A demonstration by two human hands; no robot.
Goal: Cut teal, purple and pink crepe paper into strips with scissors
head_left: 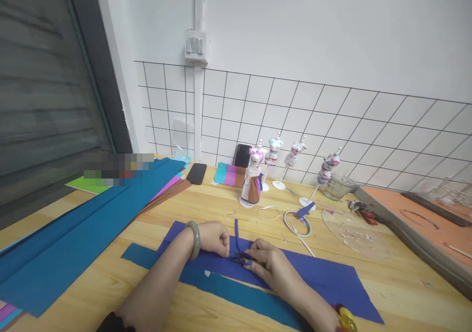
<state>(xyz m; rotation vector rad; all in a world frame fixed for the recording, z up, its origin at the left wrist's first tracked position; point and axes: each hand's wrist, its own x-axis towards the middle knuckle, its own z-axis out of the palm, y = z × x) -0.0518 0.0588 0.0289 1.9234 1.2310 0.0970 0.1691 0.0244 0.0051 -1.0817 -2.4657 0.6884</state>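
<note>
Evidently pinching narrow blue strip in right hand, free end pointing away from body, over blue sheet; left hand curled, grip unclear; between hands, small dark piece, lying crosswise, nearer right fingers.

Wall brightly, evenly lit; shutter at 10 o'clock left dim; patch at 9 o'clock pixelated; shadows kept soft; edges stretched, detail slightly smeared.

green bangle on left wrist, black ruffled sleeve edge, red and yellow beads at right wrist
</note>
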